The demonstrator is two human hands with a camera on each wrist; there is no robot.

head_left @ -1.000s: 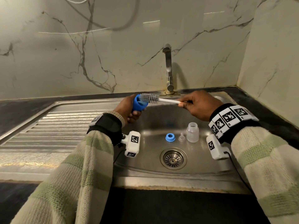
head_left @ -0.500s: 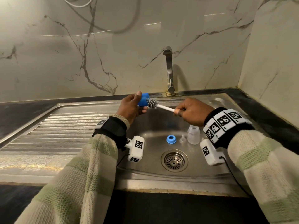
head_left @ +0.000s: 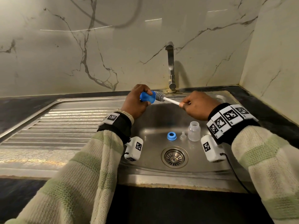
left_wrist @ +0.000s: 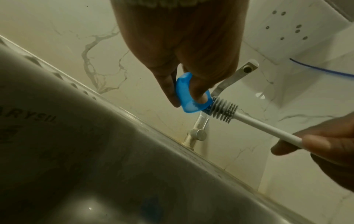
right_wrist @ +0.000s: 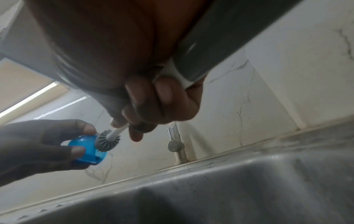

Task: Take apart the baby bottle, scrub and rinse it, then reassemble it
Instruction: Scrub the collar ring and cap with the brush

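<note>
While the left hand (head_left: 135,101) grips the blue cap (head_left: 148,97) above the sink (head_left: 210,165), its mouth faces right. Straight in along that line goes the brush (head_left: 160,97), bristles half inside, long handle running rightward into the right hand's (head_left: 196,106) curled grip. Below wait ring (head_left: 171,136), nipple (head_left: 183,136) and bottle (head_left: 194,131).

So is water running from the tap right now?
No, the tap shows no stream, and the sink basin below it looks dry.
</note>
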